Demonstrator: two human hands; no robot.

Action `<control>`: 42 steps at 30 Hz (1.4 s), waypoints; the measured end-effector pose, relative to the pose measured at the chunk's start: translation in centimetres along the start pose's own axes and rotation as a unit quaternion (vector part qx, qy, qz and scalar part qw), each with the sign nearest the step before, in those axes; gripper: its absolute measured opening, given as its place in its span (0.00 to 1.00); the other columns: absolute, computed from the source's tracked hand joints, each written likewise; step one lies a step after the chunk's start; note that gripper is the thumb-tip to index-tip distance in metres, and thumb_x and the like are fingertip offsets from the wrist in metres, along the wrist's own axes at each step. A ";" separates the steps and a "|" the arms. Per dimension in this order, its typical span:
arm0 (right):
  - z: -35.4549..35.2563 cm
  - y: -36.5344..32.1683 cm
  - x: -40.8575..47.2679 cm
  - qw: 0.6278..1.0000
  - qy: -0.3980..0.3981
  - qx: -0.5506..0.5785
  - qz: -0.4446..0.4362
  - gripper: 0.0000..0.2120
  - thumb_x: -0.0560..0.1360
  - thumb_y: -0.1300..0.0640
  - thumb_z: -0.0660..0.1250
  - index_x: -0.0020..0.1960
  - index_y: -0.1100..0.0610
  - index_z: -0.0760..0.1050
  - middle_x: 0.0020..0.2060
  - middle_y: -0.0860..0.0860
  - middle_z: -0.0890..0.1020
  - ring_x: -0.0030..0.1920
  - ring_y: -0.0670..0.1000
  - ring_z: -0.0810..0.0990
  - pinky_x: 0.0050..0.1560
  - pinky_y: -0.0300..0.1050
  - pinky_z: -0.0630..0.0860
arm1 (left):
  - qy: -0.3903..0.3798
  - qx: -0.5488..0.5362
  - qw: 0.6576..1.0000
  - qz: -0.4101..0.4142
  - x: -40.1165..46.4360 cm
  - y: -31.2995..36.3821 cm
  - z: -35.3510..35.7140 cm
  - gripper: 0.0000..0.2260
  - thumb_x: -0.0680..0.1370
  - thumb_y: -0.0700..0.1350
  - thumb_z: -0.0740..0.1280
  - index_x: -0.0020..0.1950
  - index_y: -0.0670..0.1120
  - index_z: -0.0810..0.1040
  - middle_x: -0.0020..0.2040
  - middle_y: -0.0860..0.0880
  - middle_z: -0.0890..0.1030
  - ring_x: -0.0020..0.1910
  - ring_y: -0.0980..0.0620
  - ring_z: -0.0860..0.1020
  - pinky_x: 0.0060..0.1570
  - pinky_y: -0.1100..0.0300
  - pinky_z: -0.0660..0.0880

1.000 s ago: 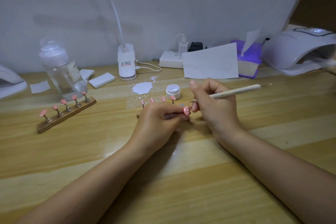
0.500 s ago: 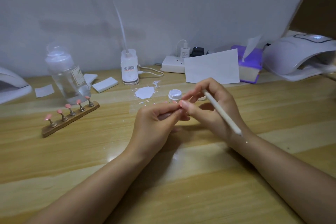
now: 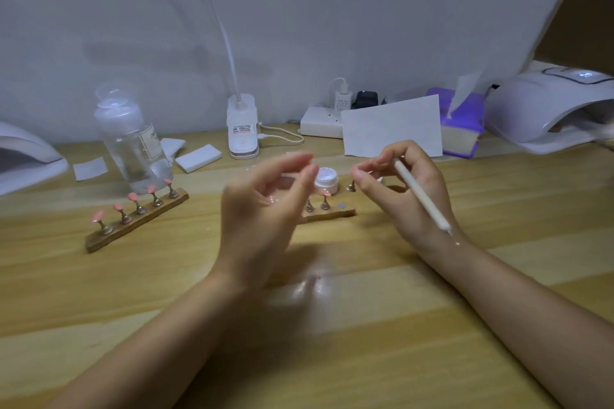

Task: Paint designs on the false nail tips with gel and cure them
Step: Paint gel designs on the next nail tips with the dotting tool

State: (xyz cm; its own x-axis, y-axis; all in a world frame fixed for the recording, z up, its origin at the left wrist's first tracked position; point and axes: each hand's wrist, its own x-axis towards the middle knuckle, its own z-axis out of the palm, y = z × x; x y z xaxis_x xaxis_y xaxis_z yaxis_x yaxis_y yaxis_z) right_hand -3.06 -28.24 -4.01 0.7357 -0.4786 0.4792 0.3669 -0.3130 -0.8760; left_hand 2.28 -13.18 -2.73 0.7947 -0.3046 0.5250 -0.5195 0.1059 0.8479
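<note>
My left hand (image 3: 265, 202) hovers blurred over the table with fingers loosely curved and nothing visibly in it. My right hand (image 3: 405, 189) grips a white dotting pen (image 3: 422, 197) that lies back along the hand toward the wrist. A small metal stand (image 3: 351, 188) sits just below my right fingertips; I cannot tell if they touch it. Between my hands stands a white gel jar (image 3: 326, 178). In front of the jar is a short wooden holder (image 3: 329, 213) with pink nail tips (image 3: 324, 193). A second wooden holder (image 3: 136, 221) at the left carries several pink tips.
A clear bottle (image 3: 133, 143), white pads (image 3: 198, 158) and a lamp base (image 3: 242, 129) stand at the back. Further right are a power strip (image 3: 320, 126), a paper sheet (image 3: 392, 126), a purple tissue box (image 3: 461, 129) and a curing lamp (image 3: 548, 109). Another curing lamp (image 3: 23, 156) sits far left.
My hands were together at the centre and have moved apart. The left hand no longer pinches the nail tip it held. The pen swung from pointing right to lying along my right hand.
</note>
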 end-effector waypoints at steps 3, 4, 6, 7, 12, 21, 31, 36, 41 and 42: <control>0.1 0.6 0.3 0.997 -0.021 -0.068 0.007 0.14 0.69 0.64 0.72 0.39 0.51 0.67 0.38 0.49 0.82 0.40 0.50 0.79 0.42 0.40 0.75 | -0.025 0.141 0.987 0.075 1.8 0.1 -1.9 0.12 0.71 0.46 0.72 0.53 0.51 0.76 0.46 0.58 0.77 0.42 0.63 0.74 0.36 0.74 0.69; 0.1 0.8 0.3 0.996 -0.027 -0.086 0.010 0.14 0.69 0.63 0.72 0.39 0.50 0.68 0.39 0.50 0.82 0.42 0.51 0.79 0.43 0.41 0.75 | -0.054 0.176 0.980 0.069 2.3 -0.2 -2.5 0.16 0.70 0.47 0.73 0.55 0.52 0.74 0.48 0.58 0.76 0.45 0.64 0.73 0.40 0.76 0.67; 0.1 1.0 0.3 0.993 -0.036 -0.108 0.011 0.14 0.69 0.61 0.72 0.38 0.49 0.68 0.40 0.51 0.82 0.42 0.50 0.78 0.44 0.38 0.73 | -0.112 0.215 0.969 0.041 2.8 -1.0 -3.4 0.22 0.67 0.46 0.75 0.58 0.52 0.71 0.50 0.59 0.74 0.48 0.64 0.73 0.43 0.79 0.64; 0.1 0.9 0.2 0.992 -0.041 -0.117 0.008 0.14 0.68 0.61 0.73 0.38 0.49 0.68 0.40 0.51 0.82 0.42 0.49 0.77 0.44 0.37 0.73 | -0.131 0.221 0.966 0.025 2.9 -1.4 -3.8 0.24 0.66 0.46 0.75 0.58 0.53 0.70 0.50 0.58 0.74 0.49 0.63 0.73 0.43 0.80 0.64; 0.2 0.7 0.1 0.985 -0.069 -0.155 0.009 0.14 0.69 0.61 0.72 0.37 0.50 0.68 0.39 0.48 0.82 0.42 0.49 0.76 0.48 0.46 0.73 | -0.184 0.240 0.952 -0.038 2.3 -3.5 -4.3 0.27 0.64 0.48 0.76 0.59 0.56 0.69 0.49 0.56 0.75 0.50 0.61 0.74 0.42 0.80 0.66; -0.4 0.5 0.2 0.983 -0.025 -0.181 0.036 0.09 0.74 0.45 0.58 0.40 0.47 0.73 0.35 0.41 0.80 0.42 0.42 0.77 0.44 0.37 0.71 | -0.210 0.292 0.933 -0.011 2.2 -4.2 -4.3 0.22 0.68 0.47 0.74 0.60 0.54 0.72 0.43 0.58 0.77 0.45 0.63 0.75 0.47 0.74 0.67; -2.0 0.9 0.5 0.903 -0.104 -0.407 -0.088 0.06 0.70 0.62 0.69 0.44 0.54 0.75 0.34 0.44 0.74 0.34 0.41 0.68 0.35 0.40 0.63 | -0.123 0.291 0.947 0.053 2.2 -3.6 -4.3 0.18 0.69 0.41 0.73 0.57 0.49 0.73 0.41 0.63 0.76 0.43 0.64 0.72 0.44 0.74 0.66; -1.7 1.1 0.7 0.883 -0.141 -0.440 -0.084 0.12 0.71 0.65 0.66 0.52 0.53 0.80 0.36 0.36 0.71 0.43 0.45 0.70 0.39 0.39 0.62 | -0.105 0.293 0.947 0.084 2.2 -3.4 -4.2 0.19 0.69 0.39 0.73 0.56 0.45 0.73 0.42 0.63 0.75 0.45 0.60 0.73 0.43 0.72 0.66; -1.7 1.3 0.7 0.881 -0.164 -0.438 -0.073 0.15 0.74 0.64 0.62 0.57 0.52 0.79 0.47 0.49 0.77 0.50 0.49 0.72 0.42 0.38 0.62 | -0.103 0.290 0.945 0.111 2.0 -3.0 -4.0 0.18 0.69 0.39 0.74 0.56 0.43 0.73 0.43 0.65 0.75 0.45 0.58 0.75 0.44 0.62 0.69; -1.7 1.1 0.8 0.892 -0.149 -0.421 -0.065 0.16 0.75 0.64 0.61 0.57 0.51 0.79 0.46 0.48 0.76 0.47 0.45 0.71 0.41 0.36 0.61 | -0.103 0.288 0.945 0.115 1.9 -3.0 -4.0 0.18 0.69 0.39 0.74 0.56 0.43 0.73 0.43 0.65 0.75 0.45 0.58 0.75 0.44 0.61 0.70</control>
State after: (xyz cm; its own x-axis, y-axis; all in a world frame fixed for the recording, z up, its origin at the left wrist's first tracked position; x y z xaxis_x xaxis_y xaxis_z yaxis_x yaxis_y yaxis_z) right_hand -3.01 -30.35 -4.48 0.8830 -0.1934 0.4277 -0.0055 -0.9154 -0.4025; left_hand 6.63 -10.33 -3.94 0.5928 -0.5205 0.6145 -0.8029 -0.3232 0.5009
